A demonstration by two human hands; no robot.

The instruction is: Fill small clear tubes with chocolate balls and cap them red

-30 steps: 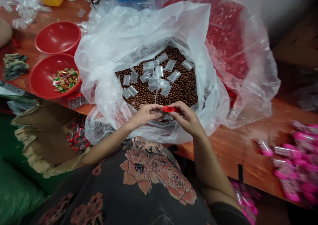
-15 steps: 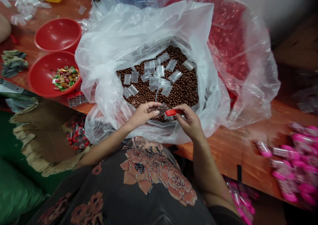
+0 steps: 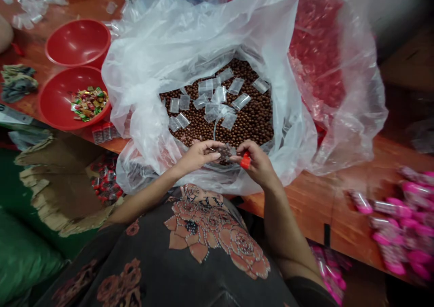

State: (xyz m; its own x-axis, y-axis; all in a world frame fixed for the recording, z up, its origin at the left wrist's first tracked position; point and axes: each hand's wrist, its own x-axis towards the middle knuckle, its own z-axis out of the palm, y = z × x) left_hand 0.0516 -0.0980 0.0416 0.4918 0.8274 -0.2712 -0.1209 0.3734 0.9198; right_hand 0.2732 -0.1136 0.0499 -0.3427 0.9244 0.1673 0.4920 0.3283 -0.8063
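Clear container (image 3: 225,152) is pinched by left hand (image 3: 199,156), fingers nearly closed; red cap (image 3: 245,160) is held in curled right hand (image 3: 259,166), above brown balls (image 3: 257,128).

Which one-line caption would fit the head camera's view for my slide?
Left hand holding a clear container, right hand a red cap, over an open bag of brown balls.
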